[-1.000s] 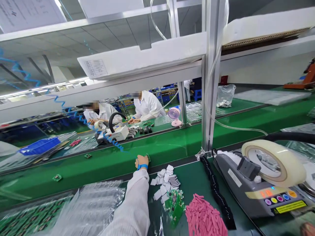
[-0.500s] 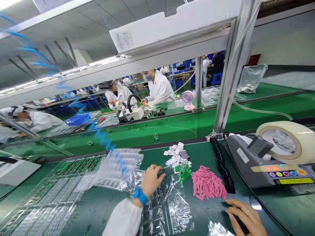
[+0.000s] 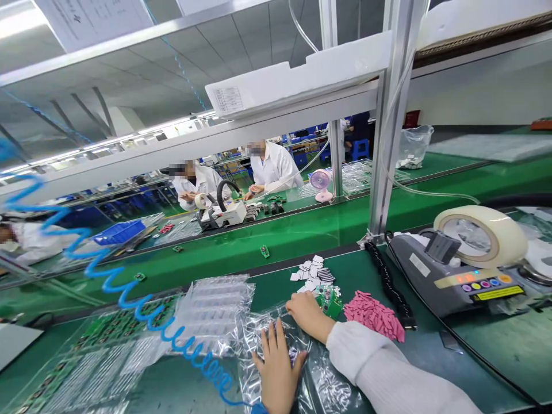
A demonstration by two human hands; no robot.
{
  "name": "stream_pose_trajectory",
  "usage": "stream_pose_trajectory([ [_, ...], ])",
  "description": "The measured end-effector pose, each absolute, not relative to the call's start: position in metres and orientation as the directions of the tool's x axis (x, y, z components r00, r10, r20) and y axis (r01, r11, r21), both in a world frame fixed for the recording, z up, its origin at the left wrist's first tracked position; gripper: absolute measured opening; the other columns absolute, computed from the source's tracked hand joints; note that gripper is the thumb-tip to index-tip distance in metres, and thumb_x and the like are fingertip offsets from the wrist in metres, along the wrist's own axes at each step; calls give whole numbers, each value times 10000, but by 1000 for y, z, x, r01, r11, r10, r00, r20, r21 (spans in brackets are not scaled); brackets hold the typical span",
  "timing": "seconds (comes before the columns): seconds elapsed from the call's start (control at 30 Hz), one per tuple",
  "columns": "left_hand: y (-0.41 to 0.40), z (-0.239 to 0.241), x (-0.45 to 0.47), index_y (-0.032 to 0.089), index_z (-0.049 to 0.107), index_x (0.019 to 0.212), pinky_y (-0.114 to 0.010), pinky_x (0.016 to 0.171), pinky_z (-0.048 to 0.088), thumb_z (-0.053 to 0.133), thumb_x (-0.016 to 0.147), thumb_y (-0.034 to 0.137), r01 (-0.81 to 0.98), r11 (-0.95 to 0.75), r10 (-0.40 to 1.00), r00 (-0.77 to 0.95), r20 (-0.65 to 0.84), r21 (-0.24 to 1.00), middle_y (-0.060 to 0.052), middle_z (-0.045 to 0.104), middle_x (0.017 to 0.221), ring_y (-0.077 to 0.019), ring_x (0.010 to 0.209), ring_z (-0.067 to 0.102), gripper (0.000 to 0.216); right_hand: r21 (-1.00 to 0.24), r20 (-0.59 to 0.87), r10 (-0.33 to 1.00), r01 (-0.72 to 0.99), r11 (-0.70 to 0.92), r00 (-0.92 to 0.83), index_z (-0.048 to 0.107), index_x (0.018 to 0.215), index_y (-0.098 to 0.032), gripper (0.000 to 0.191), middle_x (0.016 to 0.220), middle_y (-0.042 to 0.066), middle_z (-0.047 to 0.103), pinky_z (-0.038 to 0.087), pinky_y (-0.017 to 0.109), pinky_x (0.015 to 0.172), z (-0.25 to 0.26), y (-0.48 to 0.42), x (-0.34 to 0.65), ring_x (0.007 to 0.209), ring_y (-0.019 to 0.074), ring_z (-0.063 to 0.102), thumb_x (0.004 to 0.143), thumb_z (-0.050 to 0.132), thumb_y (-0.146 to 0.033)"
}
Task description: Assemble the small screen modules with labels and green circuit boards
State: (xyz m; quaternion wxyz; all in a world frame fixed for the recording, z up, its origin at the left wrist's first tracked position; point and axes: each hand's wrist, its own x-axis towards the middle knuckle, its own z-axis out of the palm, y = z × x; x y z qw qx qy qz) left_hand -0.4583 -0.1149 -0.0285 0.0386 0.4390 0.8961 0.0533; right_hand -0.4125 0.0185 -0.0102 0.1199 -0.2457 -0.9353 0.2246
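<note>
My left hand [image 3: 278, 362] lies open with spread fingers on a clear plastic bag [image 3: 254, 339]. A blue coiled cord [image 3: 150, 322] runs to that wrist. From the right, my right hand [image 3: 308, 313] reaches across with fingers curled down at the bag's upper edge; its fingertips are partly hidden. Just beyond it are loose white pieces [image 3: 308, 270] and small green circuit boards [image 3: 331, 300]. A heap of pink strips [image 3: 373, 313] lies right of the boards, above my right sleeve.
Stacked clear trays [image 3: 215, 310] and trayed circuit boards [image 3: 116, 316] lie to the left. A grey tape dispenser [image 3: 426, 282] with a large tape roll [image 3: 509, 236] stands at right. A metal post [image 3: 383, 190] rises behind. Co-workers sit beyond the green belt [image 3: 302, 233].
My right hand has crossed from the lower right to the bag's upper edge. My left hand has left that edge and come down flat nearer to me. The view has shifted.
</note>
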Motion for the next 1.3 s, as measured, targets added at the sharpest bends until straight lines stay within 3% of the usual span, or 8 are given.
stream_pose_trajectory([
  [0.23,-117,-24,-472,67,199,1410,-706,981,214,394,846,419,772,585,802,-596,-37,250,-199,260,1478,-406,1354,205,692,-631,185,680,444,636,-710,586,976,-146,188,973,37,606,499,361,764,8,23,-395,859,161,593,902,531,-309],
  [0.33,-113,-7,-463,117,248,1398,-655,1048,161,371,847,463,680,499,799,-601,18,538,-178,268,1483,-364,1373,183,663,-698,245,729,405,591,-639,593,868,-140,134,845,3,614,496,301,698,23,14,-353,767,129,594,903,528,-251],
  [0.43,-105,7,-434,184,409,1306,-495,1063,312,471,786,521,387,295,847,-528,-52,874,-137,420,1413,-314,1316,346,623,-722,299,739,363,589,-603,595,764,-171,110,725,-36,608,461,240,677,31,-15,-306,716,109,580,865,552,-163],
  [0.53,-95,14,-393,177,595,1074,-426,970,440,611,679,536,41,208,891,-420,-172,977,-132,618,1202,-312,1142,540,534,-725,319,757,368,582,-570,601,793,-199,115,750,-34,627,445,186,651,27,-40,-262,720,100,580,850,536,-123],
  [0.73,-73,28,-336,185,644,945,-387,1002,387,684,664,462,-202,236,919,-270,-286,950,-83,670,1034,-257,1077,564,396,-620,310,874,617,485,-375,593,1078,-201,250,969,92,605,435,348,768,-4,-11,-159,892,225,548,855,489,-159],
  [0.97,-63,30,-302,169,666,724,-295,808,446,810,477,456,-461,347,912,-36,-408,817,-25,642,726,-156,754,596,405,-514,322,917,771,377,-234,663,1003,-285,198,790,57,531,370,342,677,-45,33,-99,749,220,496,828,581,-242],
  [1.17,-47,47,-275,130,657,775,-263,709,448,714,649,429,-513,575,804,209,-556,638,-9,629,637,-96,591,584,329,-693,351,901,577,432,-253,666,836,-231,133,936,74,614,418,420,805,-47,20,-103,883,264,551,705,657,-252],
  [1.3,-25,54,-251,144,638,852,-262,712,442,579,782,404,-451,769,635,453,-625,454,25,616,582,-81,538,576,275,-885,253,956,363,292,-150,656,923,-220,244,738,37,665,522,291,598,-69,-6,-61,611,176,616,760,586,-388],
])
